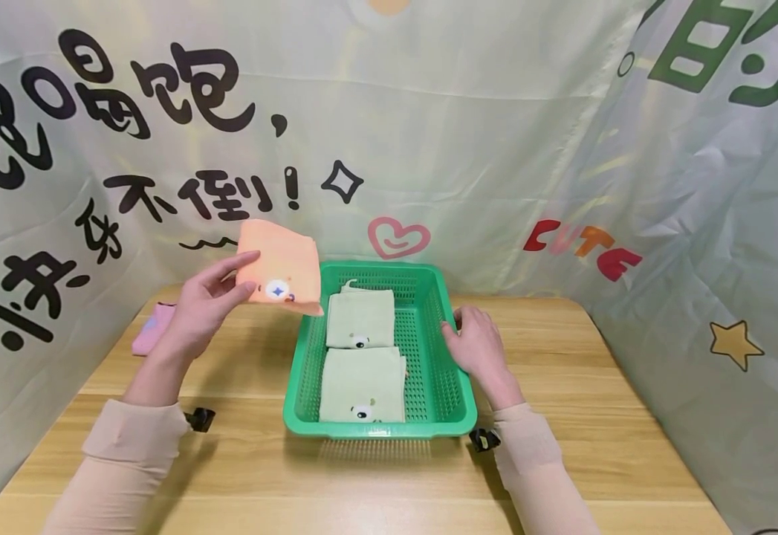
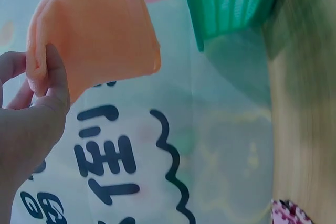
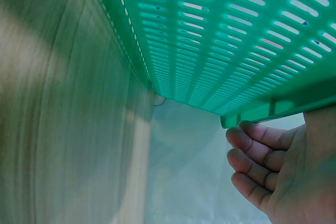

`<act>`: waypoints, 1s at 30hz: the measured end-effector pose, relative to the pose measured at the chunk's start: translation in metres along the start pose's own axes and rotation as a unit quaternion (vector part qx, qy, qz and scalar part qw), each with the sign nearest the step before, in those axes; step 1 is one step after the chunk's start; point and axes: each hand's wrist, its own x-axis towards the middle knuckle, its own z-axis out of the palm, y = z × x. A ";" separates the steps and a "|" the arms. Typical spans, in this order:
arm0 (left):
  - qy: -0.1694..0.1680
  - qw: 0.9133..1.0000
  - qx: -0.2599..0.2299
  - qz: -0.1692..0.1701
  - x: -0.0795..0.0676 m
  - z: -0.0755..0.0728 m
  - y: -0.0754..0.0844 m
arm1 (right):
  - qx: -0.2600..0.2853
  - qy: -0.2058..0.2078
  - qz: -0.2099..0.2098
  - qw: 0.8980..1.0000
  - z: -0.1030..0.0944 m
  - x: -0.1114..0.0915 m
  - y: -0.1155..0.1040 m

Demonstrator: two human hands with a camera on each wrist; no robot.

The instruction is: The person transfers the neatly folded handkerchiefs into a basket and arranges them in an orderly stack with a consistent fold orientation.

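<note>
My left hand (image 1: pixel 204 301) pinches a folded peach towel (image 1: pixel 278 260) by its left edge, thumb in front. The towel is up off the table, left of the green plastic basket (image 1: pixel 302 357), and has an embroidered eye near its lower edge. In the left wrist view the towel's folded layers (image 2: pixel 39 51) lie between thumb and fingers. My right hand (image 1: pixel 478 345) holds the basket's right rim, thumb over it and curled fingers (image 3: pixel 252 177) outside; the rim hides the thumb in the right wrist view. Inside the basket lie two folded pale green towels, one farther (image 1: pixel 362 316), one nearer (image 1: pixel 362 379).
A pink and purple cloth (image 1: pixel 154 327) lies at the left edge of the wooden table (image 1: pixel 241 475), behind my left forearm. Printed fabric walls (image 1: pixel 482 148) stand at the back and both sides. Small black devices sit at the left wrist (image 1: pixel 201 419) and right wrist (image 1: pixel 484 440).
</note>
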 end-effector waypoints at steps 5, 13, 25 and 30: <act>-0.012 1.000 -0.008 -0.011 -0.002 0.014 0.000 | -0.001 -0.002 0.001 1.000 0.000 -0.001 0.000; -0.042 0.999 -0.011 -0.013 -0.004 0.037 -0.006 | 0.000 0.001 -0.004 1.000 0.001 -0.001 0.000; -0.107 0.994 -0.021 -0.002 -0.011 0.076 -0.019 | 0.001 0.003 -0.005 1.000 0.001 0.000 0.001; -0.136 0.990 -0.016 -0.019 -0.015 0.089 -0.027 | -0.001 0.002 -0.005 1.000 0.001 0.000 0.000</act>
